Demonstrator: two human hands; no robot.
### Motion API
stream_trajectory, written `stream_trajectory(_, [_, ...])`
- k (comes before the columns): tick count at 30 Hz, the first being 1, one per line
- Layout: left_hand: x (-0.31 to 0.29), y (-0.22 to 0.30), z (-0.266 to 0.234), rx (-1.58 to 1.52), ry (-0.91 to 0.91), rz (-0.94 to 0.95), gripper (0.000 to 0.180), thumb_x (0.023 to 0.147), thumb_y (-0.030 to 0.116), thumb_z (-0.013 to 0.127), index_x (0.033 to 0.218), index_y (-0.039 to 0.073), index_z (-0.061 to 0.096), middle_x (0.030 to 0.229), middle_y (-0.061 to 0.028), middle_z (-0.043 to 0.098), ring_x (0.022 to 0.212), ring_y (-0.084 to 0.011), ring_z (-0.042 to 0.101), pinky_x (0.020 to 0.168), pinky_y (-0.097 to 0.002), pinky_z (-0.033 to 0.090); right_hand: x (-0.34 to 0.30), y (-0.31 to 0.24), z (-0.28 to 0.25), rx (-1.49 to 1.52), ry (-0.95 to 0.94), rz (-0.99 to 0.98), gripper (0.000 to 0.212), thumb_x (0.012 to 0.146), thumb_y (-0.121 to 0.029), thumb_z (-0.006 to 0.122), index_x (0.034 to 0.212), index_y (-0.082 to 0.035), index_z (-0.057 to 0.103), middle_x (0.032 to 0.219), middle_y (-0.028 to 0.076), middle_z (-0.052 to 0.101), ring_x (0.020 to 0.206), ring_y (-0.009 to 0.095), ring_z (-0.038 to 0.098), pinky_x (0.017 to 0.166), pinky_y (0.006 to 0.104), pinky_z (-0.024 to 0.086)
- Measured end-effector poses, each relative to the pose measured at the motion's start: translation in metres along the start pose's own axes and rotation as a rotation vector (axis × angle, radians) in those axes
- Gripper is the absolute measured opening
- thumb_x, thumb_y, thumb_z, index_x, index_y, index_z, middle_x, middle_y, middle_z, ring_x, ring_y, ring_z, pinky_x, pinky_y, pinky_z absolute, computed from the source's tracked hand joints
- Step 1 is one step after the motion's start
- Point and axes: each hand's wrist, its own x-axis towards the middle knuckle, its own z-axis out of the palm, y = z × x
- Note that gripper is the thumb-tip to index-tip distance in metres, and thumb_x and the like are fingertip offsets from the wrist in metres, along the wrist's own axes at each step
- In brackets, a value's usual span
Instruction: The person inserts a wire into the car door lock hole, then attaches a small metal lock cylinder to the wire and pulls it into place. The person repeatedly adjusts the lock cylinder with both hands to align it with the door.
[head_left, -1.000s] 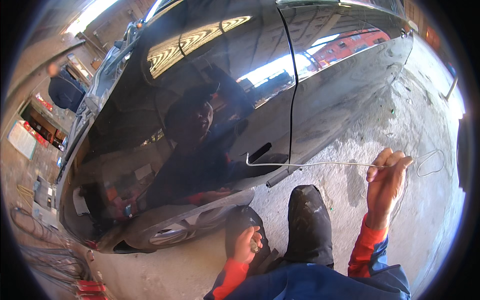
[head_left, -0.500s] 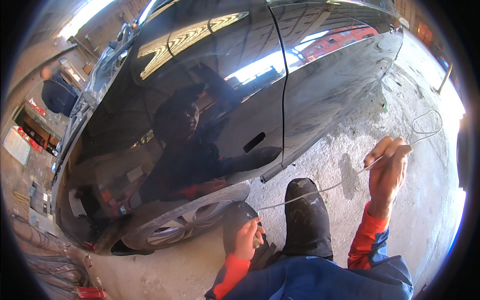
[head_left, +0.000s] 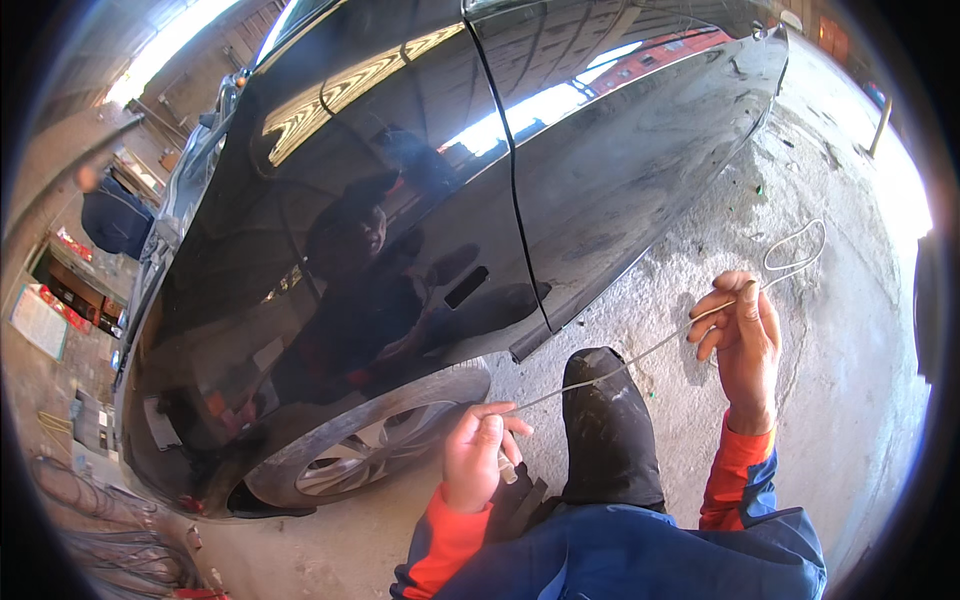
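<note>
A thin, pale wire (head_left: 630,364) runs between my two hands, above my dark shoe (head_left: 610,430). My left hand (head_left: 470,465) pinches its near end beside the car wheel. A small tan piece (head_left: 507,468) shows under the fingers of that hand; its kind I cannot make out. My right hand (head_left: 745,345) grips the wire between thumb and fingers further to the right. Beyond it the wire bends into a long open loop (head_left: 797,246) over the concrete floor. Both hands are apart from the black car (head_left: 400,270) in front of me.
The car's front wheel (head_left: 370,445) and the lower door edge are close to my left hand. A person in dark clothes (head_left: 117,215) stands at the far left beyond the car. Cables (head_left: 125,545) lie at the lower left. Rough concrete floor (head_left: 840,400) stretches to the right.
The wire is straighter between my hands, and the upturned end near my left hand no longer shows. My right hand and the loop have moved left. The view has shifted along the car.
</note>
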Motion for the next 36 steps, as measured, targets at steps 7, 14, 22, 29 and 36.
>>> stream_trajectory(7, [0.003, -0.013, 0.025, 0.172, 0.045, 0.154, 0.025, 0.116, 0.019, 0.051, 0.124, -0.002, 0.062, 0.099, -0.0179, 0.078, 0.063, -0.0089, 0.063, 0.060, -0.0231, 0.049, -0.012, 0.016, 0.007, 0.040, -0.098, 0.059, 0.034, 0.117, -0.032, 0.048, 0.122, 0.001, 0.053, 0.097, 0.021, 0.074, 0.075, 0.026, 0.077, 0.060, 0.0318, 0.062])
stream_trajectory(14, [0.007, -0.009, 0.023, 0.270, 0.239, 0.325, 0.029, 0.116, 0.023, 0.054, 0.131, -0.002, 0.061, 0.096, -0.0170, 0.078, 0.060, -0.0092, 0.062, 0.058, -0.0219, 0.048, -0.015, 0.010, 0.018, 0.200, -0.215, 0.008, 0.032, 0.115, -0.033, 0.054, 0.110, -0.001, 0.052, 0.103, 0.026, 0.074, 0.085, 0.032, 0.080, 0.067, 0.0348, 0.066])
stream_trajectory(22, [-0.020, -0.044, 0.002, 0.201, 0.374, -0.026, 0.031, 0.115, 0.022, 0.054, 0.133, 0.000, 0.063, 0.089, -0.0131, 0.075, 0.057, -0.0107, 0.060, 0.055, -0.0240, 0.047, 0.002, -0.015, 0.034, 0.132, -0.202, -0.323, 0.031, 0.116, -0.032, 0.050, 0.110, -0.001, 0.052, 0.106, 0.025, 0.073, 0.090, 0.029, 0.080, 0.075, 0.0330, 0.067])
stream_trajectory(29, [-0.059, -0.112, -0.033, 0.063, 0.406, -0.276, 0.028, 0.113, 0.023, 0.059, 0.129, 0.001, 0.068, 0.089, -0.0116, 0.076, 0.057, -0.0106, 0.061, 0.050, -0.0229, 0.046, 0.022, -0.004, 0.063, 0.149, -0.235, -0.399, 0.030, 0.118, -0.028, 0.047, 0.111, 0.000, 0.053, 0.109, 0.025, 0.073, 0.094, 0.029, 0.080, 0.082, 0.0359, 0.067])
stream_trajectory(36, [-0.072, -0.145, -0.040, 0.034, 0.424, -0.360, 0.027, 0.111, 0.021, 0.062, 0.129, 0.001, 0.070, 0.088, -0.0104, 0.075, 0.057, -0.0099, 0.061, 0.049, -0.0240, 0.048, 0.028, 0.018, 0.103, 0.142, -0.275, -0.374, 0.021, 0.116, -0.007, 0.047, 0.110, 0.006, 0.062, 0.112, 0.022, 0.073, 0.099, 0.027, 0.079, 0.087, 0.0340, 0.066])
